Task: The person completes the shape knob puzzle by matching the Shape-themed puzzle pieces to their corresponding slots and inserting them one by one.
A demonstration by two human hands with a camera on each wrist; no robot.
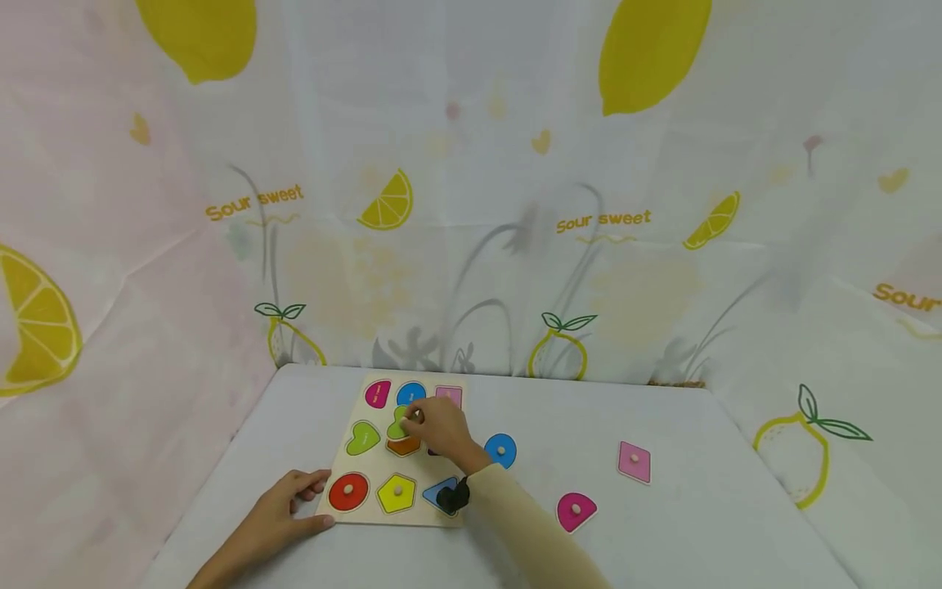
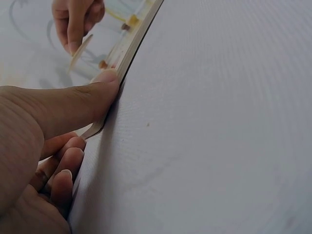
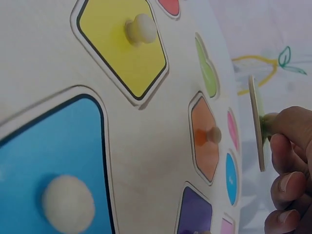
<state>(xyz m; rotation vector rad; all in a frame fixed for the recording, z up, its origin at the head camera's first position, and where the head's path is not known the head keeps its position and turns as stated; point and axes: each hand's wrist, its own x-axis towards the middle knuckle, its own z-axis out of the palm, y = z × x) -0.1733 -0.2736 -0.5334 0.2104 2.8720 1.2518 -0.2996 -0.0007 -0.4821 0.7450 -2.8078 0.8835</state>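
Observation:
In the head view my left hand (image 1: 275, 509) grips the near left corner of a wooden puzzle board (image 1: 374, 465), thumb on the near edge and fingers at the left side. My right hand (image 1: 444, 427) pinches a green heart piece (image 1: 396, 422) by its knob. That heart hangs above the board, just right of the green heart-shaped recess (image 1: 363, 439); the right wrist view shows it edge-on. Set in the board are a red circle (image 1: 348, 492), a yellow pentagon (image 1: 397, 494), a blue triangle (image 3: 53, 161), an orange hexagon (image 3: 204, 139) and a purple piece (image 3: 195, 212).
Right of the board lie a loose blue circle (image 1: 501, 451), a magenta semicircle (image 1: 576, 511) and a pink rhombus (image 1: 634, 462). Matching recesses in magenta (image 1: 378, 394), blue (image 1: 409, 393) and pink (image 1: 449, 396) line the board's far row. A lemon-print cloth (image 1: 471, 286) hangs behind the table.

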